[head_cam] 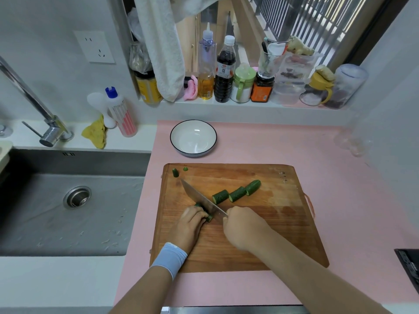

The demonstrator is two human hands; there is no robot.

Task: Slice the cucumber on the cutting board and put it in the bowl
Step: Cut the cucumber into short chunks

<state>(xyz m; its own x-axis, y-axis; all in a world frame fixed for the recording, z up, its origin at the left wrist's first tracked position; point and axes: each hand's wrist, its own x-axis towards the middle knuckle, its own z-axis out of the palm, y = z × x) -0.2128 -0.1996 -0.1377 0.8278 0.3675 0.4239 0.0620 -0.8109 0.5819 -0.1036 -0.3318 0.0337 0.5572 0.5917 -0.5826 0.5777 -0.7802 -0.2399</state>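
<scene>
A wooden cutting board [260,234] lies on the pink counter. My left hand [189,225] grips a short piece of cucumber [209,218] on the board, most of it hidden under my fingers. My right hand [243,225] grips the handle of a knife [201,199], whose blade rests across that piece and points to the far left. Three cut cucumber chunks [237,193] lie in a row on the board beyond the blade. Two small end bits [175,172] sit at the board's far left corner. A white bowl [193,138] with a dark rim stands beyond the board, with nothing in it.
A steel sink [74,200] with a tap [45,123] lies to the left of the counter. Bottles and jars [226,73] line the window ledge behind. A dish soap bottle [121,112] and yellow cloth [96,133] sit behind the sink. A dark stove edge [409,266] shows at right.
</scene>
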